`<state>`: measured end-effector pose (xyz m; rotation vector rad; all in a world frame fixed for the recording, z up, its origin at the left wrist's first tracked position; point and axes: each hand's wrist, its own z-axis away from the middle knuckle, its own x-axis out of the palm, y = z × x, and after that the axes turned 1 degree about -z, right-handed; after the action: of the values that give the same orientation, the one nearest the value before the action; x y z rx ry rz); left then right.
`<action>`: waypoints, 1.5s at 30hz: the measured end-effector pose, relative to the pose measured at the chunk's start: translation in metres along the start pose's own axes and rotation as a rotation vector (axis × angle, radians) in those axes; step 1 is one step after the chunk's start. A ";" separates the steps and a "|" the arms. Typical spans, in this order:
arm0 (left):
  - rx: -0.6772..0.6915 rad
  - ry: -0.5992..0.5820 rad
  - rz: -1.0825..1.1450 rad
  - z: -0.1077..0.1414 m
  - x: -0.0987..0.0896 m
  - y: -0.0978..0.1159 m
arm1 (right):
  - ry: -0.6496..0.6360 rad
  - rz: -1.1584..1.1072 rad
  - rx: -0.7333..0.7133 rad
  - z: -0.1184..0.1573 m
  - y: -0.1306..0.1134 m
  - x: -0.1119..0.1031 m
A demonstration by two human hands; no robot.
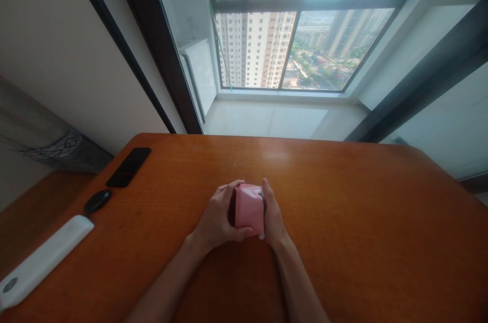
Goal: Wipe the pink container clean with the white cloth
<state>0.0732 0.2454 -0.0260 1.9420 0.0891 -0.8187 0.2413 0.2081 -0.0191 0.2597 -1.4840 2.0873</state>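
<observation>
A small pink box-shaped object (249, 208) with shiny, rounded faces is held over the middle of the table. My left hand (221, 218) grips it from the left, thumb along its near lower edge and fingers over its far side. Against its right side, where a pale grey-white part shows at the edge, my right hand (273, 216) is closed. Most of the right hand's fingers are out of sight behind the object. What exactly the object is, I cannot tell.
On the brown wooden table (362, 211), a black phone (128, 167), a black oval object like a mouse (97, 201) and a long white object (46, 257) lie along the left edge. Beyond the far edge are a dark door frame (163, 48) and a window.
</observation>
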 end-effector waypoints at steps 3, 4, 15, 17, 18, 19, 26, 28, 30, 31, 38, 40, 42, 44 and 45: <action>0.005 -0.031 0.003 0.001 -0.001 -0.001 | 0.002 0.003 -0.015 -0.001 -0.003 0.000; 0.011 -0.040 0.000 0.001 -0.003 -0.002 | 0.000 0.003 -0.016 -0.001 -0.004 0.000; 0.419 -0.107 -0.255 0.005 -0.019 -0.020 | -0.051 -0.049 0.014 -0.001 -0.005 0.001; 0.466 -0.078 -0.269 0.004 -0.018 -0.019 | -0.078 -0.066 0.015 -0.001 -0.007 0.002; 0.471 -0.065 -0.267 0.003 -0.018 -0.017 | -0.094 -0.076 0.015 0.000 -0.008 0.003; 0.469 -0.053 -0.261 0.003 -0.018 -0.016 | -0.109 -0.083 0.016 0.000 -0.009 0.004; 0.373 -0.033 -0.184 0.002 -0.022 -0.007 | -0.139 -0.121 0.024 0.002 -0.010 0.009; 0.337 -0.037 -0.159 0.003 -0.022 -0.006 | -0.125 -0.116 0.020 0.001 -0.008 0.008; 0.261 -0.044 -0.126 0.004 -0.021 -0.006 | -0.103 -0.094 0.020 0.001 -0.005 0.007; 0.205 -0.043 -0.104 0.004 -0.020 -0.006 | -0.095 -0.076 0.025 0.002 -0.004 0.007; -0.004 -0.004 0.006 0.007 -0.013 -0.008 | -0.064 0.003 0.051 0.006 -0.003 0.014; 0.001 -0.004 -0.008 0.007 -0.013 -0.008 | -0.049 0.007 0.037 0.006 -0.005 0.016; 0.016 -0.015 -0.016 0.007 -0.013 -0.007 | -0.026 0.021 0.023 0.007 -0.007 0.016; 0.047 -0.026 -0.019 0.007 -0.014 -0.008 | 0.003 0.031 0.011 0.007 -0.007 0.015; 0.069 -0.028 -0.016 0.007 -0.014 -0.009 | 0.013 0.032 0.011 0.006 -0.008 0.015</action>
<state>0.0551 0.2481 -0.0266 1.9961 0.0608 -0.8695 0.2322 0.2089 -0.0035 0.2277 -1.4793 2.1186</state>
